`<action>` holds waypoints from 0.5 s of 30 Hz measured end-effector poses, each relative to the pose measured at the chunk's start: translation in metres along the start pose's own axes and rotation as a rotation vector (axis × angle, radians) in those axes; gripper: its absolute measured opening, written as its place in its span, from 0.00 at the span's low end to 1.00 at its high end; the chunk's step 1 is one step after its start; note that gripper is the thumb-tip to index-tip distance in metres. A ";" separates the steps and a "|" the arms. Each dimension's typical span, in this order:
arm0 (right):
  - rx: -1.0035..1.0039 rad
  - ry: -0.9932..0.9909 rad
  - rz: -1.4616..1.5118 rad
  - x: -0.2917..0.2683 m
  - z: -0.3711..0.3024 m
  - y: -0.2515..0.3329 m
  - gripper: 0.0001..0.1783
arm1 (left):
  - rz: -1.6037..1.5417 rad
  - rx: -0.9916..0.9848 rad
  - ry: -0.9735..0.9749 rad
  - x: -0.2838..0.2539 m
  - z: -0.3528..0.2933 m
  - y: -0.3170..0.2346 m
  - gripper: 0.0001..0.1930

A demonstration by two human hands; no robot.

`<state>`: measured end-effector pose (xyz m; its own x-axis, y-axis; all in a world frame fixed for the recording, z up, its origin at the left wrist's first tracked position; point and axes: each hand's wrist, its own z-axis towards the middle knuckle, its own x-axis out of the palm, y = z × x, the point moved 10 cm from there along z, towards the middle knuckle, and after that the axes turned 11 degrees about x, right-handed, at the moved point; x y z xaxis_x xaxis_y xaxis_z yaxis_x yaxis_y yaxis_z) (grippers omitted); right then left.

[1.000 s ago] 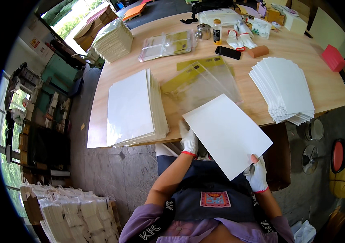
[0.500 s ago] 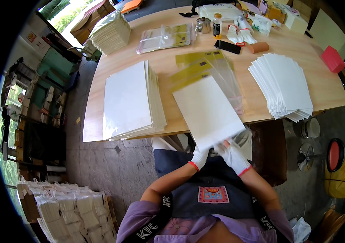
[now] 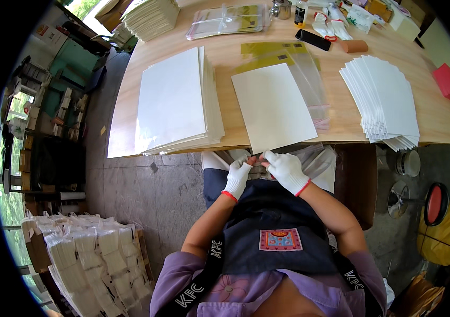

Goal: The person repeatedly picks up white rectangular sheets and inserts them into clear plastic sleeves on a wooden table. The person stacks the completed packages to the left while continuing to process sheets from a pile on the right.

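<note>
A white sheet (image 3: pixel 273 108) lies slanted at the table's near edge, its lower end just in front of my hands. Both hands wear white knit gloves with red cuffs and bare fingertips. My left hand (image 3: pixel 238 177) is closed below the sheet's lower left corner, thumb and fingertips together. Close to its right, my right hand (image 3: pixel 288 172) is closed too, its fingers bent toward the left one. What the fingertips pinch is too thin to make out. Clear plastic bags with gold ends (image 3: pixel 275 50) lie fanned out behind the sheet.
To the left stands a stack of white sheets in clear film (image 3: pixel 172 98); to the right, a fanned white stack (image 3: pixel 386 98). Farther back are a phone (image 3: pixel 313 39), an orange-brown cylinder (image 3: pixel 354 46) and a bottle (image 3: pixel 300 15). A brown carton (image 3: pixel 356 187) sits below the table's edge.
My hands have left their hold on the sheet's lower end and come together below it. The sheet, held tilted before, now rests on the table. The view has shifted down.
</note>
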<state>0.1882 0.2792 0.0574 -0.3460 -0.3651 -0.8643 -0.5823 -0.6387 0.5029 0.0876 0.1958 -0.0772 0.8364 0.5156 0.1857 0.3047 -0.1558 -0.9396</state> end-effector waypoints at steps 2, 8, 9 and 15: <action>-0.032 0.052 -0.116 0.010 0.008 0.011 0.10 | 0.031 0.029 0.015 -0.001 0.003 -0.010 0.13; -0.141 0.100 -0.339 0.022 0.016 0.025 0.08 | 0.063 -0.030 0.009 -0.001 0.003 -0.015 0.15; -0.156 0.110 -0.318 0.021 0.016 0.026 0.08 | 0.127 -0.021 0.029 -0.007 0.007 -0.004 0.14; 0.631 0.077 1.226 -0.036 -0.032 -0.110 0.03 | -0.080 -0.011 -0.061 0.014 -0.019 -0.046 0.15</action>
<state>0.2882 0.3414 0.0327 -0.8455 -0.5147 0.1418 -0.1765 0.5201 0.8357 0.0938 0.1944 -0.0254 0.7800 0.5773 0.2414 0.3744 -0.1214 -0.9193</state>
